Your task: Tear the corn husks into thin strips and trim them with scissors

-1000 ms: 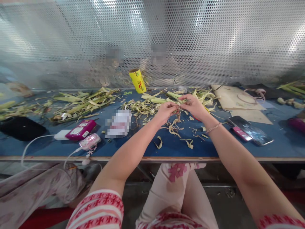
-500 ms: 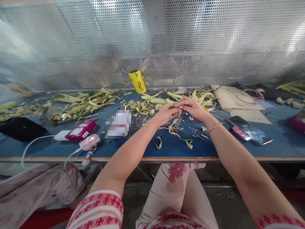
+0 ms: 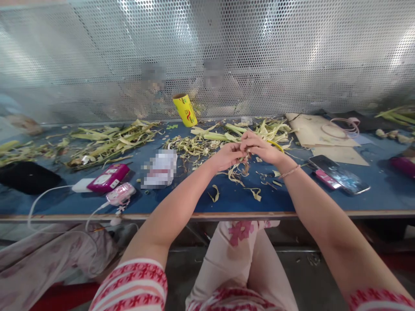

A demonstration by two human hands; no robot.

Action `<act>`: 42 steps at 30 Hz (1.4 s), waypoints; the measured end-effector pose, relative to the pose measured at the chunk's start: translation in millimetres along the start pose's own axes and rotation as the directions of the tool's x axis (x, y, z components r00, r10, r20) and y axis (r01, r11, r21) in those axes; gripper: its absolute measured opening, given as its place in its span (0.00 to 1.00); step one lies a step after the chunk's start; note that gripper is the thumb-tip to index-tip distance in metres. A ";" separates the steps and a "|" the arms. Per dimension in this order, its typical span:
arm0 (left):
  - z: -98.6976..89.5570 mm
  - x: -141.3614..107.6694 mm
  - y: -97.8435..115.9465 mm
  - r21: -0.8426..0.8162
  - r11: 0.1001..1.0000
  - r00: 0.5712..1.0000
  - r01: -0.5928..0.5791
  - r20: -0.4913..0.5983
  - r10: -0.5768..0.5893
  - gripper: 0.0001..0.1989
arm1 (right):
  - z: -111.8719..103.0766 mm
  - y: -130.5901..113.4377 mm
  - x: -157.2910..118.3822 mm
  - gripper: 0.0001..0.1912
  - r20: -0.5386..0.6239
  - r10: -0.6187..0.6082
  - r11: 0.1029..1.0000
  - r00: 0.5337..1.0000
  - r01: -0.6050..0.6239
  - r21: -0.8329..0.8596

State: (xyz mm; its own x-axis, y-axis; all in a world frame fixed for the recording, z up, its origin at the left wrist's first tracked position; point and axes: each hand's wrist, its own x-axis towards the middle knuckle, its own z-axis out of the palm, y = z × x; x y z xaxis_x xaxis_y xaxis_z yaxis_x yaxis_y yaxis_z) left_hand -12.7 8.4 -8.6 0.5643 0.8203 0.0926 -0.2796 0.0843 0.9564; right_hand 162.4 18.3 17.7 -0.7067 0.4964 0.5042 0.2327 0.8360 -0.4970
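My left hand [image 3: 228, 157] and my right hand [image 3: 260, 147] meet above the blue table, fingertips pinched together. Between them is a small plant piece [image 3: 245, 166], pale at the top with brown, stringy bits hanging below; the fingers cover most of it. Under and beside the hands lie thin, curled peelings [image 3: 236, 176]. Just behind them sits a heap of pale green stalks and leaves [image 3: 214, 136], with shredded trimmings [image 3: 191, 147] to its left. Partly hidden behind my right hand is a curved yellow thing [image 3: 276, 145] whose kind I cannot tell.
At the back, a yellow cardboard tube [image 3: 185, 110] leans before a perforated metal panel [image 3: 259, 56]. Leftward are more stalks [image 3: 113, 140], a magenta device [image 3: 108, 177], a cabled pink case [image 3: 121, 194] and a blurred packet [image 3: 160, 169]. A phone [image 3: 339, 173] and brown paper [image 3: 311, 131] lie right.
My hands have turned slightly inward around the plant piece, and more of its brown strings show below. The red part near my right hand is now hidden. The view has shifted a little.
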 end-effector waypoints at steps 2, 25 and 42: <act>1.0 -1.3 0.8 0.005 1.000 0.999 0.001 0.047 -0.001 0.17 | -0.7 -1.6 -0.2 0.09 0.024 -0.001 1.000 1.000 0.000 0.031; -1.2 -5.3 4.7 -0.022 0.999 0.996 0.043 0.080 -0.041 0.15 | -4.1 -1.6 -2.6 0.15 0.041 0.061 0.961 0.997 -0.070 0.267; -3.6 -3.6 1.0 -0.028 0.999 0.978 0.034 0.206 -0.027 0.19 | -4.5 -6.1 -2.5 0.09 0.114 0.007 0.928 0.993 -0.049 0.370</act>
State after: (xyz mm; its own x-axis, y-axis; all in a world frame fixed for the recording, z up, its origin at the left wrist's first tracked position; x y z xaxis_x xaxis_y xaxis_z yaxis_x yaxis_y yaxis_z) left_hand -17.8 7.6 -9.0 0.7196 0.6837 0.1214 -0.2822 0.1283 0.9507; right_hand 165.8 13.0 22.7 -0.7766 0.4724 0.4168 0.0035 0.6648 -0.7470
